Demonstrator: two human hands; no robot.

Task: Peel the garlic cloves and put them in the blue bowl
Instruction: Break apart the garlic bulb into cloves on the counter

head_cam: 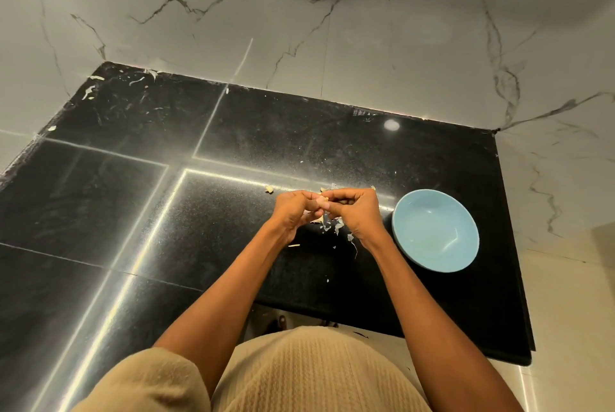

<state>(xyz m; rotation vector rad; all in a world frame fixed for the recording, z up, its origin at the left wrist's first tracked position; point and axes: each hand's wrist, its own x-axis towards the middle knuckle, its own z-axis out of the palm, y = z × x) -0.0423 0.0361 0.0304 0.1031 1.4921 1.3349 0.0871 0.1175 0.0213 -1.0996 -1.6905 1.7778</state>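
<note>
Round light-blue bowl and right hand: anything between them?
Head view: only bare black counter separates the right hand from the round light-blue bowl.

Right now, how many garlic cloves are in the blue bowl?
0. The blue bowl looks empty. One garlic clove is pinched between the left hand and right hand; others may be hidden behind the hands.

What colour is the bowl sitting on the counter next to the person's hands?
Light blue, plain with no pattern. The bowl shows clearly in the head view, on the black counter.
</note>
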